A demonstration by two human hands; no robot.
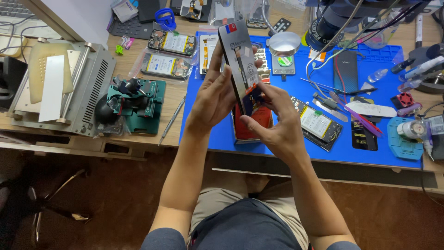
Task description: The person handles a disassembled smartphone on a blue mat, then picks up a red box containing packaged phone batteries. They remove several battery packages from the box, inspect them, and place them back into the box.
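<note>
A slim dark phone screen panel (241,65) stands tilted above the blue work mat (370,148), at about twelve o'clock from the person's lap. It carries a small red-and-blue square sticker at its top corner, a pale rectangular label across its middle, and a red-and-blue tab near its lower end (the print is too small to make out). Beneath the hands lies a flat red box (252,125) on the mat. At three o'clock from it rests an opened phone (318,124) with a white battery label edged in yellow; two more opened phones (172,42) with white labels lie at ten o'clock on the wooden desk (175,104), one inside a clear bag.

The left hand (215,99) rises upright, its grip closed around the panel's left edge, fingers wrapped behind and thumb along the front. The right hand (275,122) comes in from four o'clock, wrist bent, its grip pinched narrow on the panel's lower end at the coloured tab.
</note>
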